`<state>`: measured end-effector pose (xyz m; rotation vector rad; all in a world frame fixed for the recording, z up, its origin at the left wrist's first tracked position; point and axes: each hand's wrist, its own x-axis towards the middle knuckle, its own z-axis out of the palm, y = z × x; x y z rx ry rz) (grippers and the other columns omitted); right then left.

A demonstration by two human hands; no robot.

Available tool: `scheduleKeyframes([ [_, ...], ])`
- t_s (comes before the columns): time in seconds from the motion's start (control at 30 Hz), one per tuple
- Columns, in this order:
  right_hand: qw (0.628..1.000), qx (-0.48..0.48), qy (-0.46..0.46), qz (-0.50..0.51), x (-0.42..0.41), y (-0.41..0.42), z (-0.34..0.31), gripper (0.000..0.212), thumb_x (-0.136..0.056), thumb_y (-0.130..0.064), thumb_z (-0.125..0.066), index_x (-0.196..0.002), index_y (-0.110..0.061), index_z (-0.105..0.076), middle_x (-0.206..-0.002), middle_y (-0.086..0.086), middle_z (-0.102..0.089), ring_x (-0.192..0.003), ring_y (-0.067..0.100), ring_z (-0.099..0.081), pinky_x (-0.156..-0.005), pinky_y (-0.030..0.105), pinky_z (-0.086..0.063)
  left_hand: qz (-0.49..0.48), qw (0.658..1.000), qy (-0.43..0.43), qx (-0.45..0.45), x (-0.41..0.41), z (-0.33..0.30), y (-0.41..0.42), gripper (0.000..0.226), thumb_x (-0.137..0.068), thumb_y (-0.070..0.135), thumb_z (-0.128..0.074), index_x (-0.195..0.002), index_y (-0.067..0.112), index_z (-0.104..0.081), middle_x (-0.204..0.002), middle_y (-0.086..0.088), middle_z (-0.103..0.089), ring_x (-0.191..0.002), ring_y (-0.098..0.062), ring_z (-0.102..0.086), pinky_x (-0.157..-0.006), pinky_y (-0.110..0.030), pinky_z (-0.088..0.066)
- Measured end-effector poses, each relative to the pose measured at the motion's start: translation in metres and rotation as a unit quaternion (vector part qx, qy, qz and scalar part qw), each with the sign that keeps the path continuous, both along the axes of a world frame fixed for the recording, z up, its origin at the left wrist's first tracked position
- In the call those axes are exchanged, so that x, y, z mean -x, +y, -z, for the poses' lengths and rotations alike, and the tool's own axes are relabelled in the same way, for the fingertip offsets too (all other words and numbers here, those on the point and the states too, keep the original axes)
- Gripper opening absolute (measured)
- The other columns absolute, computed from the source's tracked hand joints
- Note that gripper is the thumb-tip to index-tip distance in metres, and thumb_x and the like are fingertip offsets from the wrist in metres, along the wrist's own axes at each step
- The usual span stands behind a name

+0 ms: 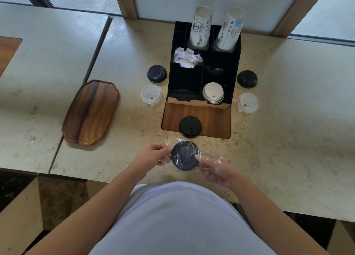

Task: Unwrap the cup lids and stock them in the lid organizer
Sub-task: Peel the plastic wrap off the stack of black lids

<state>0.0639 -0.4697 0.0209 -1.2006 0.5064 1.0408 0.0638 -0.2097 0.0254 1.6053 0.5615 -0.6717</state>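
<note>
A: Low centre of the frame, both hands on a black lid (184,156) that's in clear wrap (209,159), held just above the counter (288,139).

B: Grips?

A: The left hand (151,155) pinches the film at the lid's left edge. The right hand (213,168) has its fingers curled round the right side, with wrap bunched over them. So this one's mid-unwrap, I'd say.

B: And the organizer (203,76)?

A: Centre of the frame. One white stack (212,92) sits in its lower right slot; the slot left of it looks empty, though it's dark in there.

B: What's left?

A: Plenty. A black lid (157,73) and a white one (152,94) to the organizer's left, another black (247,79) and white (247,103) to its right, one more black (190,126) on the wood panel below it. Whether those are wrapped, I can't tell. Early days, by my reckoning.
</note>
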Motion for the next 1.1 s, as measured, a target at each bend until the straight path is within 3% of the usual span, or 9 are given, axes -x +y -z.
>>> scheduleKeyframes([
  [0.23,1.000,0.009,-0.024,0.011,0.000,-0.004,-0.001,0.081,-0.038,-0.052,-0.101,-0.105,-0.013,-0.075,-0.076,0.007,-0.067,-0.054,0.009,-0.051,-0.042,0.014,-0.040,-0.024,1.000,0.013,0.014,-0.001,0.008,-0.002,0.013,-0.092,0.019,-0.071,-0.084,0.011,-0.077,-0.080,-0.012,-0.079,-0.069,-0.016,-0.071,-0.065,-0.026,-0.057],
  [0.3,0.999,0.034,-0.029,0.009,-0.001,-0.005,0.000,0.068,-0.047,-0.050,-0.098,-0.100,-0.013,-0.078,-0.077,0.008,-0.067,-0.058,0.011,-0.053,-0.046,0.016,-0.042,-0.035,0.999,0.015,0.005,-0.001,0.011,0.000,0.013,-0.094,0.017,-0.069,-0.087,0.008,-0.077,-0.082,-0.013,-0.079,-0.067,-0.016,-0.069,-0.067,-0.029,-0.058],
  [0.4,0.998,0.057,-0.018,0.015,-0.001,-0.009,0.000,0.038,-0.075,-0.034,-0.089,-0.103,-0.012,-0.077,-0.086,0.010,-0.068,-0.066,0.013,-0.057,-0.056,0.020,-0.046,-0.074,0.997,0.029,-0.014,-0.001,0.016,0.011,0.013,-0.095,0.015,-0.067,-0.093,0.004,-0.074,-0.080,-0.010,-0.079,-0.065,-0.015,-0.068,-0.068,-0.031,-0.060],
  [0.57,0.993,0.101,-0.031,-0.057,-0.003,-0.019,-0.006,0.026,-0.082,-0.030,-0.084,-0.101,-0.015,-0.077,-0.088,0.008,-0.076,-0.059,0.006,-0.061,-0.052,0.018,-0.048,-0.117,0.992,0.032,-0.030,0.002,0.024,0.021,0.011,-0.096,0.010,-0.067,-0.087,0.005,-0.069,-0.071,-0.008,-0.074,-0.061,-0.015,-0.064,-0.060,-0.028,-0.058],
  [0.67,0.988,0.114,-0.041,-0.094,-0.005,-0.029,-0.012,0.023,-0.080,-0.031,-0.085,-0.100,-0.024,-0.077,-0.088,0.001,-0.079,-0.064,0.007,-0.068,-0.060,0.019,-0.054,-0.133,0.989,0.020,-0.059,0.002,0.026,0.025,0.011,-0.094,0.010,-0.070,-0.084,0.008,-0.068,-0.072,-0.007,-0.073,-0.061,-0.014,-0.065,-0.060,-0.029,-0.056],
  [0.77,0.987,0.117,-0.048,-0.098,-0.013,-0.046,-0.018,0.027,-0.082,-0.031,-0.083,-0.103,-0.015,-0.076,-0.079,0.000,-0.075,-0.063,0.010,-0.065,-0.059,0.020,-0.052,-0.165,0.982,0.006,-0.097,0.000,0.030,0.031,0.011,-0.094,0.010,-0.069,-0.083,0.009,-0.069,-0.074,-0.007,-0.071,-0.064,-0.017,-0.064,-0.064,-0.035,-0.056],
  [0.93,0.985,0.155,-0.075,-0.032,-0.032,-0.072,-0.028,0.036,-0.086,-0.036,-0.079,-0.110,-0.009,-0.074,-0.089,0.005,-0.075,-0.062,0.010,-0.060,-0.054,0.020,-0.048,-0.203,0.965,-0.010,-0.163,-0.002,0.035,0.046,0.005,-0.093,0.008,-0.067,-0.088,0.008,-0.068,-0.076,-0.009,-0.066,-0.060,-0.019,-0.058,-0.056,-0.030,-0.047],
  [1.1,0.936,0.272,-0.213,0.070,-0.072,-0.062,-0.041,0.030,-0.084,-0.043,-0.077,-0.104,-0.020,-0.075,-0.071,-0.012,-0.072,-0.063,0.001,-0.066,-0.062,0.024,-0.049,-0.186,0.963,-0.032,-0.191,0.003,0.034,0.044,0.006,-0.094,0.007,-0.067,-0.089,0.008,-0.070,-0.078,-0.010,-0.070,-0.065,-0.021,-0.061,-0.057,-0.030,-0.050],
])
